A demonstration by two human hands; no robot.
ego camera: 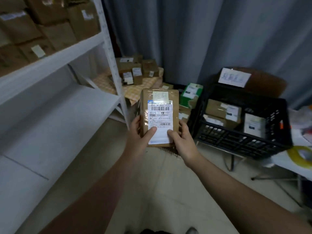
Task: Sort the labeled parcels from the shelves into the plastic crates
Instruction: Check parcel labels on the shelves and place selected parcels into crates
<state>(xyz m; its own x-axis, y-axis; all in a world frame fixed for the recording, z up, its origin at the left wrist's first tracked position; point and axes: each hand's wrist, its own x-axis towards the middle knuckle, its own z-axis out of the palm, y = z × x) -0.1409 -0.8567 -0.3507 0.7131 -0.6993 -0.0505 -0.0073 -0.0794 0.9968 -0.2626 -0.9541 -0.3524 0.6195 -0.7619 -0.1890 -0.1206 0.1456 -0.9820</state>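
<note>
Both hands grip one labeled parcel (159, 117); left hand (141, 134); right hand (183, 141); black crate (243, 142) right.

Back wall: a grey-blue curtain (185, 39) hung in long folds across the whole far side.
Floor: the floor (152, 191) was pale beige and smooth.
Left side: a white metal shelving rack (59, 107) stood there, with a perforated upright post and flat white boards.
Far corner: a yellow checked cloth (103, 81) covered a low surface just behind the rack's post, near the curtain.
Right side: a white bench (287, 162) on thin dark metal legs was cut by the frame edge.
Light: it was dim and cool; the white boards looked the brightest.
</note>
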